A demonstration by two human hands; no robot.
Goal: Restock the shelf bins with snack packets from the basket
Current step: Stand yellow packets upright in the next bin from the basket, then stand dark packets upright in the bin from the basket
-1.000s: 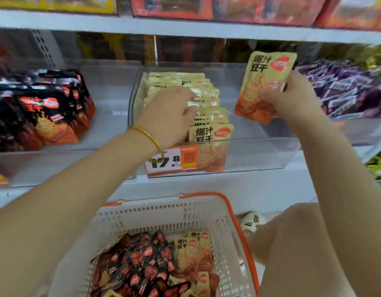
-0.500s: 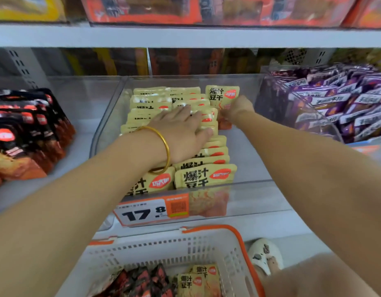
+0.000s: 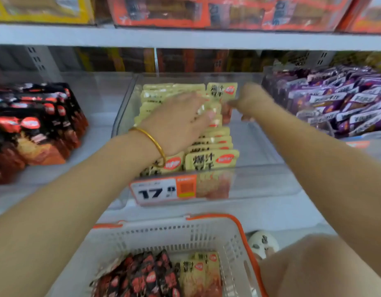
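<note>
Grip: right hand [image 3: 252,99] pinches a yellow packet [image 3: 221,91] by its lower edge; left hand [image 3: 176,123] lies flat, fingers straight, on the packet row [image 3: 211,161].
Change: a second ago the packet was raised beside the clear bin [image 3: 260,183]; now it stands at the bin's back edge, nearly stocked.
Materials: flat glossy pouches; rigid see-through bin; white lattice basket [image 3: 185,234], orange rim, still holding packets.
</note>
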